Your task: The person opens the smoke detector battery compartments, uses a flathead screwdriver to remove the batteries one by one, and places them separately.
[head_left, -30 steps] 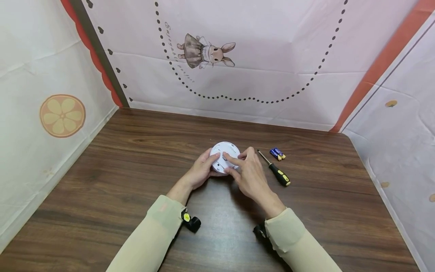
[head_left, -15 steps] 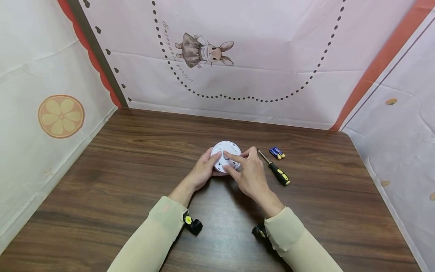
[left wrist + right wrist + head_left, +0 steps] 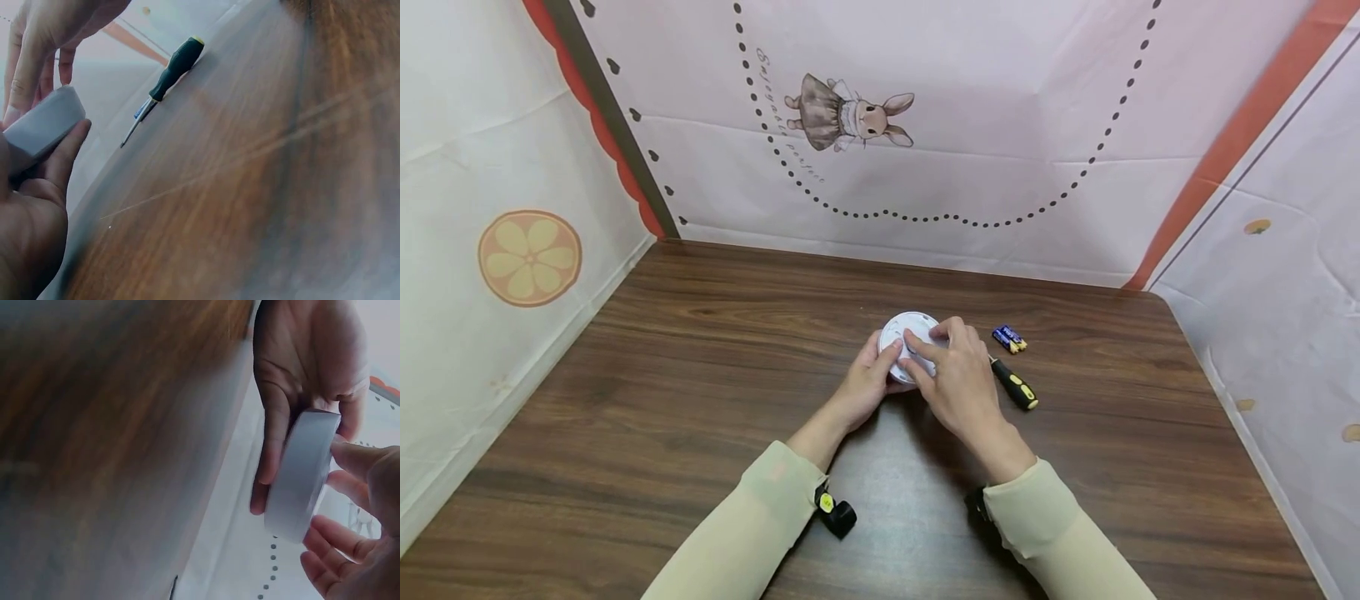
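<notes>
A round white plastic device (image 3: 891,331), flat like a puck, is held above the table with its back, marked by small slots, facing up. My left hand (image 3: 862,388) grips it from the left, thumb over the face and fingers underneath. On the right, my right hand (image 3: 958,382) has thumb and index fingertips on the face and other fingers at the far right rim. The middle of the face is mostly hidden by fingers. Seen side-on in the right wrist view, the smooth white wall of the device (image 3: 301,478) sits between both hands.
Just right of the right hand lies a screwdriver (image 3: 1015,384) with a black and yellow handle, its shaft mostly covered by the hand. Two blue-and-gold batteries (image 3: 1009,339) lie side by side behind it. Printed cloth walls (image 3: 985,100) border the brown wooden table (image 3: 715,333).
Both hands and the white device have shifted slightly right, so the right hand now covers most of the screwdriver's shaft. The right fingertips have moved a little across the face.
</notes>
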`<state>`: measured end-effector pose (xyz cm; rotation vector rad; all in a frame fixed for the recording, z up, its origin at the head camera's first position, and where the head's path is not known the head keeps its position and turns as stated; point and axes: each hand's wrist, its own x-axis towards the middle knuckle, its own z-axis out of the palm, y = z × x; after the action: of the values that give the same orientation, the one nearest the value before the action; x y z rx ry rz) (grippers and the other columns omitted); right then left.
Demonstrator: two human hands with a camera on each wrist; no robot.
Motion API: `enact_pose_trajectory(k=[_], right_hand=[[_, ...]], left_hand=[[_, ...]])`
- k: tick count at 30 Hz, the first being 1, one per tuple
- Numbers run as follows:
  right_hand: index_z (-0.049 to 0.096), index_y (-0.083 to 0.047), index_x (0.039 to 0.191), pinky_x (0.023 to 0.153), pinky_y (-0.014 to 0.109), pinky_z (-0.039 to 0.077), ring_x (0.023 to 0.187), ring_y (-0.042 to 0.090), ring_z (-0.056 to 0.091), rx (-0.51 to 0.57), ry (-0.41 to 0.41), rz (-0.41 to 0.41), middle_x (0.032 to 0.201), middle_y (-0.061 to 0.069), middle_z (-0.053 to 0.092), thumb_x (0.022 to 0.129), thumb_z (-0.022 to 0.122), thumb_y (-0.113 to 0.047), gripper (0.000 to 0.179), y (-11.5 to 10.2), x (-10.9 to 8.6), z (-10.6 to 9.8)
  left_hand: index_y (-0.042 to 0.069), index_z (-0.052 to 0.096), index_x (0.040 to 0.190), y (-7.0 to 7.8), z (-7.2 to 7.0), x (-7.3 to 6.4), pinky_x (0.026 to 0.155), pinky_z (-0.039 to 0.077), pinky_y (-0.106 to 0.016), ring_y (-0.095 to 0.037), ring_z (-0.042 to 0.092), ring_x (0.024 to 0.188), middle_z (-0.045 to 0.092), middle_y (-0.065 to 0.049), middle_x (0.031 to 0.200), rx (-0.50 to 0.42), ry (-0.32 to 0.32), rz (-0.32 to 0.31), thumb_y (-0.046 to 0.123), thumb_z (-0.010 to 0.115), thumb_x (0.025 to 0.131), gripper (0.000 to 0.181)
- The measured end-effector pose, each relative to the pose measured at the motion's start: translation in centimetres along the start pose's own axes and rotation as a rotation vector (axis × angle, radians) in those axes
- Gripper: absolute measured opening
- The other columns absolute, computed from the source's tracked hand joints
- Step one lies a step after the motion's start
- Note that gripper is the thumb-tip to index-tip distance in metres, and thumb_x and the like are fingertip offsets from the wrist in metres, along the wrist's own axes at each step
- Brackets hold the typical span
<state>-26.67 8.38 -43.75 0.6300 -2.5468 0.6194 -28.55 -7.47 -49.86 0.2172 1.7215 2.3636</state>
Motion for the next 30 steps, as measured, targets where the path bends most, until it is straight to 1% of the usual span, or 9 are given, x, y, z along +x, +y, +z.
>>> enact_pose_trajectory(k=[4,8,12,16,20,25,28,30], right_hand=[[0.077,-0.02,0.123,0.088,0.047,0.05,0.103,0.037,0.058,0.025,0.008,-0.01,0.118,0.02,0.06,0.089,0.083,-0.029,0.035,0.09,-0.01,0.15],[0.077,-0.019,0.122,0.087,0.046,0.049,0.104,0.038,0.056,0.068,0.009,0.008,0.118,0.022,0.059,0.089,0.083,-0.027,0.035,0.17,-0.04,0.31],[0.077,-0.019,0.122,0.082,0.046,0.047,0.102,0.038,0.054,0.099,0.01,0.041,0.118,0.021,0.059,0.089,0.083,-0.026,0.035,0.07,-0.12,0.45],[0.077,-0.021,0.121,0.079,0.045,0.045,0.1,0.037,0.052,0.117,0.016,0.084,0.117,0.02,0.058,0.089,0.083,-0.028,0.034,-0.18,-0.18,0.56],[0.078,-0.023,0.12,0.078,0.046,0.045,0.098,0.037,0.051,0.117,0.024,0.127,0.117,0.019,0.058,0.088,0.084,-0.03,0.033,-0.47,-0.24,0.56],[0.077,-0.023,0.121,0.083,0.047,0.046,0.101,0.038,0.053,0.122,0.035,0.139,0.119,0.019,0.059,0.088,0.084,-0.031,0.035,-0.62,-0.16,0.47],[0.077,-0.023,0.123,0.086,0.048,0.046,0.104,0.037,0.053,0.122,0.032,0.127,0.12,0.019,0.059,0.088,0.084,-0.031,0.036,-0.55,-0.08,0.37],[0.077,-0.022,0.123,0.087,0.047,0.046,0.105,0.036,0.053,0.118,0.025,0.113,0.121,0.018,0.059,0.088,0.084,-0.031,0.037,-0.5,-0.01,0.28]], left_hand=[[0.006,0.037,0.147,-0.04,0.14,0.04,0.089,0.064,-0.033,-0.009,0.071,0.097,0.06,-0.024,0.136,0.031,0.014,0.012,0.024,0.041,0.112,0.04],[0.006,0.037,0.147,-0.06,0.19,0.06,0.089,0.064,-0.035,-0.009,0.071,0.097,0.06,-0.024,0.136,0.043,0.018,0.016,0.024,0.041,0.112,0.04],[0.008,0.039,0.146,-0.11,0.18,0.03,0.088,0.064,-0.035,-0.01,0.071,0.096,0.061,-0.023,0.134,0.047,0.025,0.015,0.026,0.041,0.112,0.039],[0.007,0.041,0.145,-0.07,0.17,-0.01,0.085,0.064,-0.033,-0.009,0.071,0.092,0.064,-0.02,0.127,0.066,0.045,0.026,0.027,0.042,0.112,0.038],[0.006,0.043,0.142,0.05,0.27,-0.04,0.079,0.063,-0.029,-0.008,0.07,0.088,0.066,-0.015,0.119,0.088,0.067,0.033,0.026,0.042,0.112,0.037],[0.006,0.045,0.141,0.18,0.45,0.02,0.076,0.062,-0.028,-0.009,0.069,0.087,0.066,-0.007,0.11,0.065,0.095,0.024,0.026,0.044,0.111,0.036],[0.005,0.045,0.141,0.23,0.49,0.04,0.077,0.063,-0.028,-0.009,0.069,0.088,0.066,-0.005,0.11,0.039,0.094,0.017,0.027,0.044,0.111,0.037],[0.005,0.043,0.143,0.27,0.47,0.02,0.078,0.063,-0.029,-0.009,0.069,0.089,0.066,-0.007,0.113,0.019,0.085,0.013,0.027,0.043,0.111,0.038]])
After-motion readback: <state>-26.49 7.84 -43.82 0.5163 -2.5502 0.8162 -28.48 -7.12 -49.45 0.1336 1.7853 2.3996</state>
